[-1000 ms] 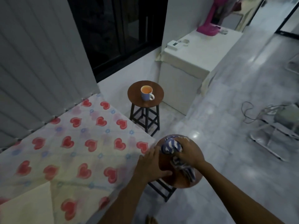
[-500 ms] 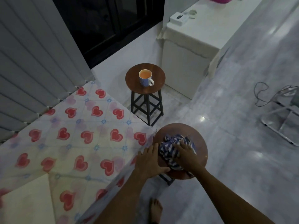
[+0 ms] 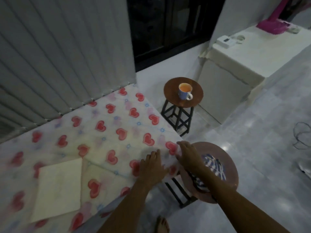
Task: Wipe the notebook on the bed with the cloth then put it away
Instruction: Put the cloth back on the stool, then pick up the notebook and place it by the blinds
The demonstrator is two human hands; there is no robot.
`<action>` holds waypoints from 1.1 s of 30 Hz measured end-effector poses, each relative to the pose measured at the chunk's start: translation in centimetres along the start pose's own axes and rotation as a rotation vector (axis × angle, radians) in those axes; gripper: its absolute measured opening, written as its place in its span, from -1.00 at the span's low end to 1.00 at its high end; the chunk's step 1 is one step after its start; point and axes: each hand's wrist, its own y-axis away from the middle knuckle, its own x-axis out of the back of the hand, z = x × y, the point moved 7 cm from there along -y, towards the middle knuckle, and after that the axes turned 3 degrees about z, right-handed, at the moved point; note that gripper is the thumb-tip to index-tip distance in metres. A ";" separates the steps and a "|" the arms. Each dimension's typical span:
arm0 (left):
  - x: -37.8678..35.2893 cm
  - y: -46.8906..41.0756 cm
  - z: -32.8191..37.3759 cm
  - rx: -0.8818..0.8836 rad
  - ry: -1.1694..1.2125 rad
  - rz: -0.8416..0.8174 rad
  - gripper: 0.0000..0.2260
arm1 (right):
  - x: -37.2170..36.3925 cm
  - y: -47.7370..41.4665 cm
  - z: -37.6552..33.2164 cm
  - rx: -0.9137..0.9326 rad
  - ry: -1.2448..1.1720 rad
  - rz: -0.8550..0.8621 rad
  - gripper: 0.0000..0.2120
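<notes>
Our left hand (image 3: 152, 167) lay flat, fingers spread, at the bed (image 3: 104, 137) corner; our right hand (image 3: 189, 157) hung unclenched, holding nothing, beside the cloth (image 3: 213, 167) bunched on the near stool (image 3: 225, 158). The notebook (image 3: 58, 189) sat near the bed's front edge, well apart from both hands.

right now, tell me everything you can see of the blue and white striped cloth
The blue and white striped cloth is soft fabric, bunched in a crumpled heap on the round brown wooden stool beside the bed. The right forearm crosses over its near side; the right hand lies open past it, not gripping it.
</notes>
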 end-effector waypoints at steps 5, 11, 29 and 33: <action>5.0 3.5 -10.7 0.247 0.123 0.131 -0.22 | -1.5 -2.6 -14.7 0.343 0.130 0.031 -0.50; 8.8 12.1 -25.0 0.554 0.148 0.267 -0.20 | -6.9 -2.1 -31.9 0.597 0.133 -0.107 -0.50; 3.0 26.6 -42.2 1.134 0.879 0.273 -0.15 | -21.1 -2.1 -49.3 0.704 0.363 -0.308 -0.63; 2.6 26.3 -42.8 1.148 0.918 0.239 -0.17 | -21.4 -2.5 -49.6 0.652 0.361 -0.282 -0.68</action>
